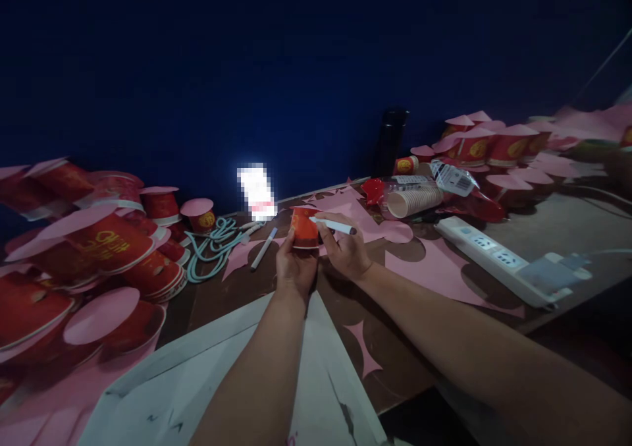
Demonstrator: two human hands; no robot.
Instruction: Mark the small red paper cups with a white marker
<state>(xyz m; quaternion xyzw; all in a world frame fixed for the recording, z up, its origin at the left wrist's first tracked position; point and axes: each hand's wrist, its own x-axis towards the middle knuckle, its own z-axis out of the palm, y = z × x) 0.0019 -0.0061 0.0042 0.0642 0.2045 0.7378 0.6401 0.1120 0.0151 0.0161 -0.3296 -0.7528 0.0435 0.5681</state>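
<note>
A red paper cup (pixel 305 227) is held above the table's middle by my left hand (pixel 294 267), its fingers wrapped round the lower left side. My right hand (pixel 344 251) grips a white marker pen (pixel 336 225), whose left end meets or nearly meets the cup's side. Another marker (pixel 263 249), white with a dark end, lies on the table to the left of the cup. Under my forearms is a large white sheet (pixel 197 360) with dark marks on it. Pink paper offcuts (pixel 427 268) with round cut-outs lie beside my right hand.
Red cups with pink paper discs (pixel 111 242) crowd the left. More such cups (pixel 511 146) stand at the back right. A sleeve of stacked paper cups (pixel 415 201), a power strip (pixel 494 261) with a plug, a coiled light-blue cable (pixel 210 251), a bright blurred screen (pixel 257 191) and a dark bottle (pixel 392 141) surround the workspace.
</note>
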